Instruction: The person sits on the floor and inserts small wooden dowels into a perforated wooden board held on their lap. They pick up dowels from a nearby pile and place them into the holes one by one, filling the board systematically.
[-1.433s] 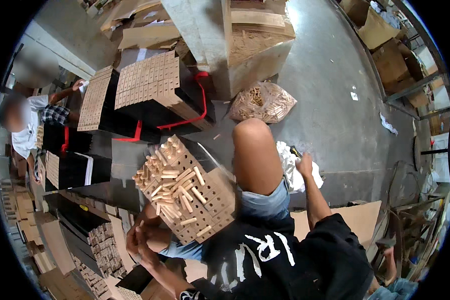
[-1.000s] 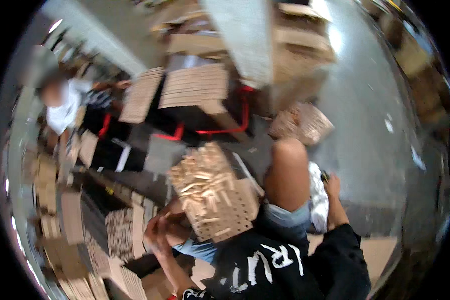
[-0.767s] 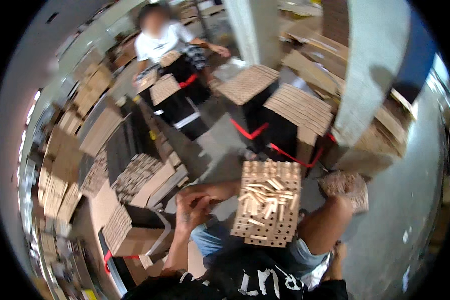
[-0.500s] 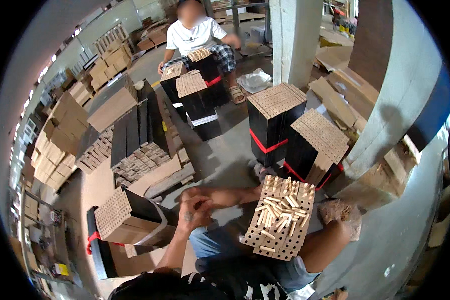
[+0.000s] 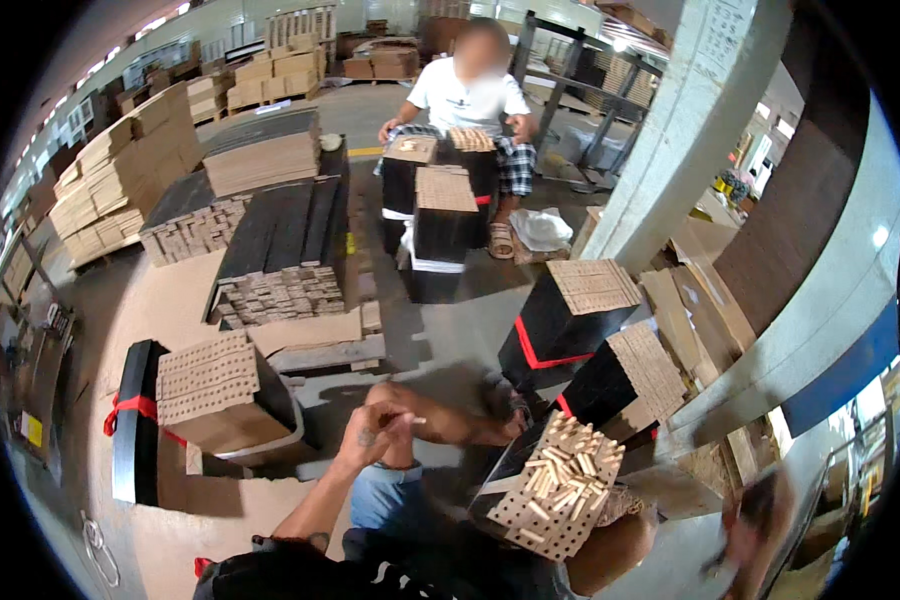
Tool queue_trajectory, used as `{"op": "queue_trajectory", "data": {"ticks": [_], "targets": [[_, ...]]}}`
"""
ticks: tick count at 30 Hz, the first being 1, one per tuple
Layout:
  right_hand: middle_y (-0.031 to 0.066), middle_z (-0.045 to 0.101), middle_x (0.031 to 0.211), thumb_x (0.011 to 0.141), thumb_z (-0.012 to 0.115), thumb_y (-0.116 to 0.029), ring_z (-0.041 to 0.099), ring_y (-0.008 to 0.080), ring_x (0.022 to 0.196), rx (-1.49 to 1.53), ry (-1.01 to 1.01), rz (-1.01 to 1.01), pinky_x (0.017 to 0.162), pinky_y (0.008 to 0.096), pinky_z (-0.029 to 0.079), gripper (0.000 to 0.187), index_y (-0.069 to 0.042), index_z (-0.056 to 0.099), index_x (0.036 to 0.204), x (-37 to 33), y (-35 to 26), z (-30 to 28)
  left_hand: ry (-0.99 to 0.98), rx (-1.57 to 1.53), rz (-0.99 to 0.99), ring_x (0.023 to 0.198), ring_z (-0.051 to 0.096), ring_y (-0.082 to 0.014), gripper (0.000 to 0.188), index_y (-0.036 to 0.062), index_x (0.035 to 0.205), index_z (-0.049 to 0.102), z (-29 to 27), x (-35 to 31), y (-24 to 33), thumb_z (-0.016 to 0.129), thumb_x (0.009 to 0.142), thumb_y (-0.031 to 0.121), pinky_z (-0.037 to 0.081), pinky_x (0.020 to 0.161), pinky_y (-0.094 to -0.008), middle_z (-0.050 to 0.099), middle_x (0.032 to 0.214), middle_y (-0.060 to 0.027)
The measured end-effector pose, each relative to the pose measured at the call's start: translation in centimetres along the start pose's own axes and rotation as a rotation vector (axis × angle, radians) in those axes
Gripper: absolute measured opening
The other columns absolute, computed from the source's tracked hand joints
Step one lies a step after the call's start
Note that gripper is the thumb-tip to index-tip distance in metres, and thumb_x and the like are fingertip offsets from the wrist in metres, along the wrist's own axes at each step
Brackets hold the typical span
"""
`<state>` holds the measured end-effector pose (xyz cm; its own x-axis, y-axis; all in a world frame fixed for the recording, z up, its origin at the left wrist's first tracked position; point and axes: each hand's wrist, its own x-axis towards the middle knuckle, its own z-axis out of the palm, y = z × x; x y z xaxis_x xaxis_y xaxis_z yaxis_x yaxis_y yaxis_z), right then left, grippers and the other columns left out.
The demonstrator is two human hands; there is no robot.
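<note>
My left hand [image 5: 368, 432] is closed above my left knee, its fingertips pinching a small pale wooden dowel [image 5: 418, 421]. Across my lap leans a bundle of black-sided boards [image 5: 506, 468], its end face drilled with rows of holes. Loose wooden dowels [image 5: 568, 478] lie heaped on that face, and several stand upright in holes at its far edge. Off to the right of the bundle, away from it, is my right hand [image 5: 760, 515]. Motion smears its fingers, so what it holds, if anything, does not show.
Two drilled bundles with red straps [image 5: 540, 350] stand ahead, beside a pale pillar [image 5: 660, 130]. To the left are another drilled bundle [image 5: 210, 395] and stacked black boards [image 5: 280, 240]. A person in a white shirt [image 5: 470, 90] sits facing me behind similar bundles.
The view has swung up and tilted. My right hand has come in at the right, clear of the lower edge. A dowel now shows at my left fingertips.
</note>
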<state>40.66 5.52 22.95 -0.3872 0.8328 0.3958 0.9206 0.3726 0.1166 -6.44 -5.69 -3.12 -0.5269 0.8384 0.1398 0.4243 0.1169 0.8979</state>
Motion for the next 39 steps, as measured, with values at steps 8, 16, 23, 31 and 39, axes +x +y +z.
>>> {"op": "queue_trajectory", "data": {"ticks": [8,16,23,31,39], "targets": [[0.009,0.067,0.072,0.089,0.068,-0.019,0.064,0.0185,0.068,1.842,1.15,-0.032,0.066,0.0313,0.051,0.027,0.0,0.06,0.072,42.8,-17.4,-7.3,0.258,-0.382,-0.153,0.066,0.063,-0.0107,0.016,-0.0048,0.097,0.068,-7.4,-5.1,2.3,0.066,0.098,0.011,0.051,0.061,-0.0264,0.067,0.074,-0.006],[0.0073,0.058,0.055,0.095,0.066,-0.047,0.056,0.0154,0.052,1.557,0.023,-0.188,0.055,0.0305,0.044,0.051,-0.005,0.062,0.068,33.3,-30.1,3.7,0.437,-0.489,-0.418,0.061,0.061,-0.0119,0.019,-0.0055,0.094,0.067,-11.0,-10.7,-6.1,0.067,0.098,0.013,0.051,0.058,-0.0268,0.065,0.07,-0.0065],[0.0141,0.07,0.085,0.081,0.076,-0.06,0.068,0.0201,0.083,0.957,-0.341,-0.213,0.075,0.0392,0.053,0.064,0.003,0.071,0.091,37.2,-36.7,13.3,0.396,-0.467,-0.46,0.061,0.061,-0.0124,0.02,-0.0037,0.093,0.066,-10.0,-7.4,-5.3,0.066,0.098,0.016,0.051,0.059,-0.0265,0.065,0.069,-0.0059],[0.0079,0.068,0.085,0.079,0.086,-0.019,0.066,0.0161,0.07,1.91,-0.044,0.099,0.06,0.0292,0.058,0.029,-0.002,0.065,0.09,45.3,-41.8,23.1,0.407,-0.497,-0.507,0.063,0.062,-0.0114,0.022,-0.0029,0.094,0.068,-10.9,-8.1,-7.0,0.069,0.097,0.019,0.053,0.061,-0.0266,0.065,0.071,-0.0044],[0.0226,0.061,0.118,0.093,0.071,-0.011,0.071,0.0304,0.097,1.742,-0.699,0.287,0.084,0.0321,0.064,0.046,0.018,0.051,0.121,38.2,-40.6,34.8,0.373,-0.53,-0.503,0.063,0.062,-0.0116,0.021,-0.0032,0.096,0.068,-9.7,-7.3,-7.5,0.068,0.098,0.018,0.052,0.06,-0.0264,0.065,0.072,-0.0054]]}}
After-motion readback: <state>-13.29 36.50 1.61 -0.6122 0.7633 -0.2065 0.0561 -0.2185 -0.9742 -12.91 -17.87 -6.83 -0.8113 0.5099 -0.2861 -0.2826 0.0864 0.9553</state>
